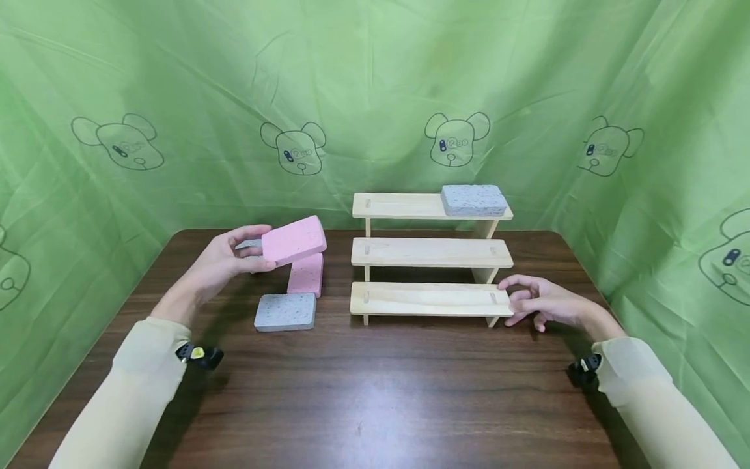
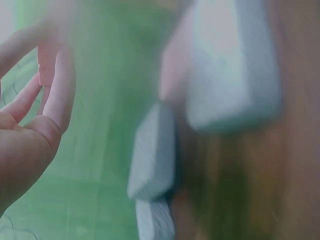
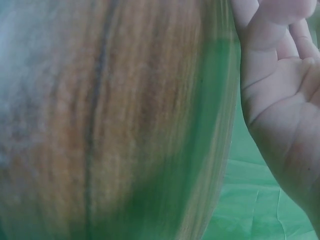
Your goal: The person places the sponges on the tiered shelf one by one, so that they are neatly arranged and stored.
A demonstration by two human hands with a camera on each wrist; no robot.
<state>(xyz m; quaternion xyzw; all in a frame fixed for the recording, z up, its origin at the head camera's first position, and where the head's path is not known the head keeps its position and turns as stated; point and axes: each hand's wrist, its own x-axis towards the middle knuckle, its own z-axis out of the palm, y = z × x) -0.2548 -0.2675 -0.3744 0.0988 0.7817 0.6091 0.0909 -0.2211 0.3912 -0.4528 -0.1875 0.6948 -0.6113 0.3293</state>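
Note:
In the head view, my left hand point(image 1: 225, 254) holds a pink sponge point(image 1: 295, 240) by its left end, tilted and raised above the table. Below it lies a second pink sponge point(image 1: 306, 275), and nearer stands a flat grey-blue sponge point(image 1: 285, 311). Another grey-blue piece shows partly behind the left fingers. My right hand point(image 1: 547, 303) is at the right end of the lowest step of a three-step wooden stand point(image 1: 430, 298), fingers and thumb around that end. The stand is outside the right wrist view, where the palm point(image 3: 290, 115) shows. The left wrist view is blurred.
One grey-blue sponge point(image 1: 474, 200) sits at the right of the stand's top step. The dark wooden table point(image 1: 375, 384) reaches back to a green curtain point(image 1: 375, 98) with printed bear heads, which also hangs along both sides.

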